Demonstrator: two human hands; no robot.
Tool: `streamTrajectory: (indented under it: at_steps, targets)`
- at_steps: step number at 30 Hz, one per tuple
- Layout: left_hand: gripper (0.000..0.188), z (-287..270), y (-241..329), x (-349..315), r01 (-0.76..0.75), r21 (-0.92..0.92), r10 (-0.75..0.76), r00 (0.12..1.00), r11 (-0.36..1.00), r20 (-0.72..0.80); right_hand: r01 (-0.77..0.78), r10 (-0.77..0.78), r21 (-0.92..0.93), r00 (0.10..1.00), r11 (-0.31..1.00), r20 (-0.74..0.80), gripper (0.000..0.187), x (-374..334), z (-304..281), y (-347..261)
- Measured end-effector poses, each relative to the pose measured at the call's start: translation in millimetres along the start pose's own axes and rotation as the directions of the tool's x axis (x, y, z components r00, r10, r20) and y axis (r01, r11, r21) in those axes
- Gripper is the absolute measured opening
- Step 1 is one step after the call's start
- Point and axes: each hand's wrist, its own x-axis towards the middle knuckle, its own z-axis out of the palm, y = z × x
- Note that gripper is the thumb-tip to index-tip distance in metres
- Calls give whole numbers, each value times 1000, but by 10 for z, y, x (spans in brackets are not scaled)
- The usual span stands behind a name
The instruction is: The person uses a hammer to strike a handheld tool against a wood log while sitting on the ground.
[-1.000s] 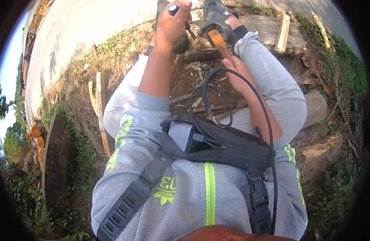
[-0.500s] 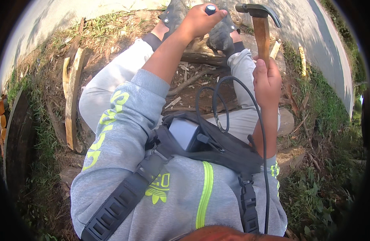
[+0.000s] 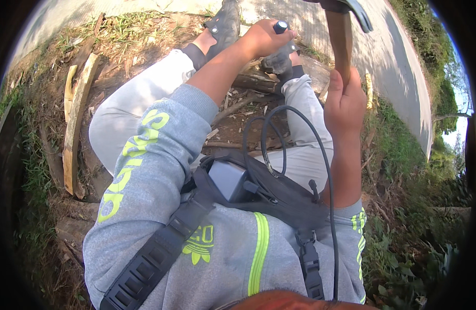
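My left hand (image 3: 265, 39) is closed in a fist round the dark handle (image 3: 281, 27) of a tool, whose round pale end pokes out above the thumb. The rest of that tool is hidden beneath the fist. My right hand (image 3: 344, 102) grips the wooden handle of a claw hammer (image 3: 341, 44), its thumb lying along the wood. The hammer is held up, apart from the tool, and the top of its dark metal head is cut off by the frame's upper edge. Below my left hand lies a log (image 3: 254, 82), between my dark shoes.
Split wood strips (image 3: 78, 124) lean on the ground at left. Wood chips and sticks (image 3: 238, 106) litter the soil between my legs. A black cable (image 3: 320, 134) loops up from the chest bag (image 3: 279, 188). A paved road (image 3: 403, 67) runs beyond the grass.
The hammer has come up, with its head larger and partly out of the frame. The view has shifted a little. My left hand keeps its grip on the tool's handle.
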Motion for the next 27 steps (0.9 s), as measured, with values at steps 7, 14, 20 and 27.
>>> streamTrajectory:
  at_steps: [7, 14, 20, 27]
  targets:
    - [36, 17, -42, 30, -45, 13, 45, 999, 999, -8, -118, 115, 173, 993, 978, 26, 36, 10, -104, 0]
    - [36, -34, -60, 101, -119, 108, 116, 993, 987, 31, -219, 206, 152, 974, 964, 95, 36, 26, -100, 36]
    - [41, -69, -52, 112, -95, 223, 85, 995, 970, 53, -159, 189, -138, 953, 978, 237, 38, 78, 0, 151]
    - [38, -31, 68, 36, 38, 165, -56, 993, 986, 106, -141, 165, -115, 957, 983, 240, 36, -65, 174, 237]
